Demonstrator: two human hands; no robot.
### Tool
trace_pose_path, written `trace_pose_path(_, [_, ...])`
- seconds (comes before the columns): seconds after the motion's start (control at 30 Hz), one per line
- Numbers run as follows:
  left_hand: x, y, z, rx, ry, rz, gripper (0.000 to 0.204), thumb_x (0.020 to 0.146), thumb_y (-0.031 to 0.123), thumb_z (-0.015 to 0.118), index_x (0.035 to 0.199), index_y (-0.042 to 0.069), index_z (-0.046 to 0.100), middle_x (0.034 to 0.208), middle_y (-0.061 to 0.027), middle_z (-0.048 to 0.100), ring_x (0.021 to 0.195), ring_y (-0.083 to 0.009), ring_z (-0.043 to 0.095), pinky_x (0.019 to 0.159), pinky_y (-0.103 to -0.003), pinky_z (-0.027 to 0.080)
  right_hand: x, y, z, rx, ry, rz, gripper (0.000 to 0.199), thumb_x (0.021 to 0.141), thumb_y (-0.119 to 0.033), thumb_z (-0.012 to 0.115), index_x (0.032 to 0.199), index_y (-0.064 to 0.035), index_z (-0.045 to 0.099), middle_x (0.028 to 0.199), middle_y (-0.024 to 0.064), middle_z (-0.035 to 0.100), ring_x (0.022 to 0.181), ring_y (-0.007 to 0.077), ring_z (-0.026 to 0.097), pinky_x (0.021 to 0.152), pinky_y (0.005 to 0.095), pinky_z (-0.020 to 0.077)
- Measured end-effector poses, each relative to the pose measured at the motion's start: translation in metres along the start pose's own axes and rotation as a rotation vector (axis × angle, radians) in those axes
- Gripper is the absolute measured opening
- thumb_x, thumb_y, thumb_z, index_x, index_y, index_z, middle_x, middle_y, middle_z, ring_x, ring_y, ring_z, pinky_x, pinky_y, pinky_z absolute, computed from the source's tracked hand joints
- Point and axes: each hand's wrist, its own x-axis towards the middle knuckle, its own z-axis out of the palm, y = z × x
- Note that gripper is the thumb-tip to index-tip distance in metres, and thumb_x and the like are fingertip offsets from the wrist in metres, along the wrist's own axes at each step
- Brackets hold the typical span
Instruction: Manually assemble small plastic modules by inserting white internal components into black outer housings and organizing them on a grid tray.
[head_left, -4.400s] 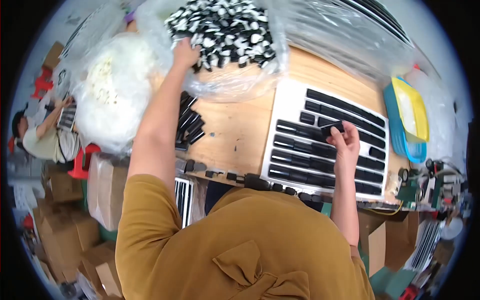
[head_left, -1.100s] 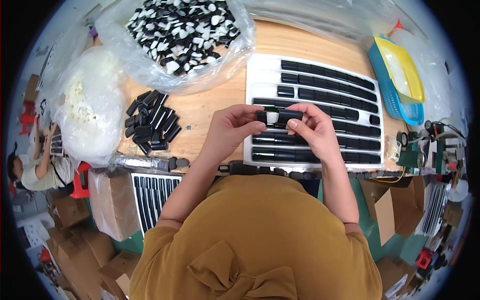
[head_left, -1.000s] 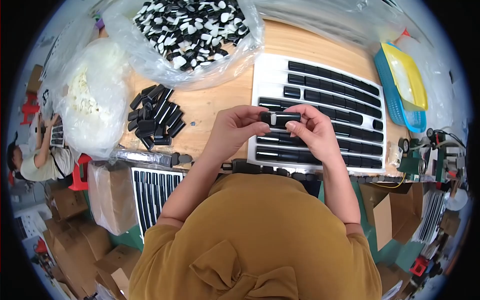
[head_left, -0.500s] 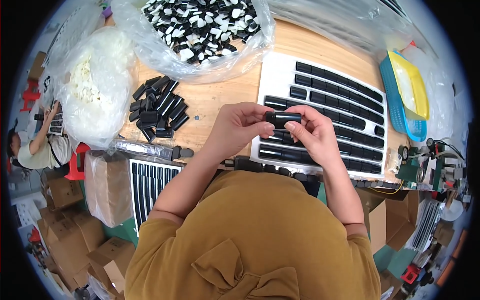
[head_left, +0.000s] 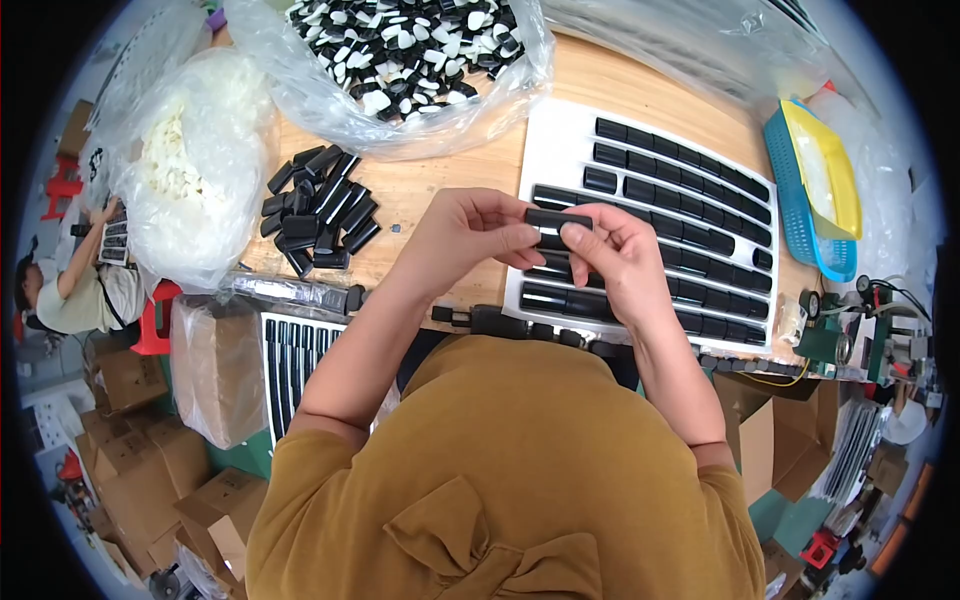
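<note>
A small, glossy black rectangular piece [head_left: 547, 222] is pinched between my two hands, held over the near left part of a white sheet [head_left: 560, 140]. My left hand [head_left: 462, 240] grips its left end between thumb and fingers. On its right end press the thumb and fingers of my right hand [head_left: 628, 262]. Rows of similar black pieces [head_left: 680, 196] lie on the sheet, with gaps in some rows; my hands hide part of the nearer rows. To the left, a loose pile of black pieces [head_left: 322, 207] rests on the wooden table [head_left: 420, 185].
An open clear bag [head_left: 420, 140] of black and white bits stands at the back. Left of the pile is a bag of cream-coloured bits [head_left: 180, 160]. Blue and yellow baskets [head_left: 838, 180] sit at the right. Cardboard boxes [head_left: 140, 480] and another person [head_left: 85, 285] are at the left.
Both hands have shifted slightly left with the black piece. My right thumb has moved up onto the face of the piece, and my left thumb now presses its left end.
</note>
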Motion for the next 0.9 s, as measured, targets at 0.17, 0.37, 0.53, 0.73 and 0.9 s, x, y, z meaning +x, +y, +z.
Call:
trace_pose_path(0.17, [0.024, 0.001, -0.015, -0.148, 0.140, -0.052, 0.062, 0.103, 0.046, 0.023, 0.115, -0.004, 0.058, 0.112, -0.0167, 0.065, 0.109, -0.0243, 0.061, 0.095, -0.039, 0.044, 0.009, 0.001, 0.003, 0.094, -0.074, 0.100, 0.019, 0.093, -0.015, 0.061, 0.102, 0.0006, 0.062, 0.072, 0.0056, 0.063, 0.051, 0.0068, 0.051, 0.047, 0.0194, 0.0392])
trace_pose_path(0.37, [0.023, -0.012, -0.014, -0.194, 0.234, -0.019, 0.058, 0.103, 0.044, 0.026, 0.115, -0.003, 0.059, 0.116, -0.0156, 0.064, 0.111, -0.0233, 0.059, 0.094, -0.036, 0.043, 0.011, 0.004, 0.020, -0.076, -0.172, 0.176, 0.019, 0.091, -0.015, 0.063, 0.103, -0.0012, 0.060, 0.067, 0.0060, 0.062, 0.050, 0.0051, 0.050, 0.047, 0.0185, 0.0379])
trace_pose_path(0.53, [0.029, -0.026, -0.038, 0.187, 0.545, 0.206, 0.050, 0.104, 0.038, 0.030, 0.108, 0.002, 0.065, 0.112, -0.0107, 0.065, 0.106, -0.0188, 0.058, 0.093, -0.034, 0.042, 0.053, 0.049, 0.045, -1.024, -0.078, -0.561, 0.023, 0.076, -0.014, 0.072, 0.095, -0.0038, 0.064, 0.083, 0.0106, 0.062, 0.074, 0.0251, 0.062, 0.062, 0.0358, 0.0499])
trace_pose_path(0.73, [0.056, -0.059, -0.047, 0.840, 0.547, 0.578, 0.038, 0.098, 0.027, 0.042, 0.105, -0.003, 0.063, 0.099, -0.0210, 0.059, 0.107, -0.0382, 0.050, 0.103, -0.046, 0.031, 0.068, 0.090, 0.067, -1.025, -0.194, -0.558, 0.020, 0.073, -0.013, 0.072, 0.090, -0.0044, 0.065, 0.092, 0.0140, 0.063, 0.083, 0.0329, 0.062, 0.069, 0.0405, 0.0521])
trace_pose_path(0.9, [0.068, -0.096, -0.051, 1.141, 0.516, 0.552, 0.038, 0.100, 0.027, 0.036, 0.114, 0.000, 0.060, 0.125, -0.0239, 0.051, 0.126, -0.0409, 0.035, 0.112, -0.050, 0.013, 0.067, 0.096, 0.069, -0.911, -0.169, -0.409, 0.023, 0.073, -0.013, 0.073, 0.093, -0.0054, 0.064, 0.092, 0.0132, 0.064, 0.081, 0.0346, 0.063, 0.069, 0.0407, 0.0525])
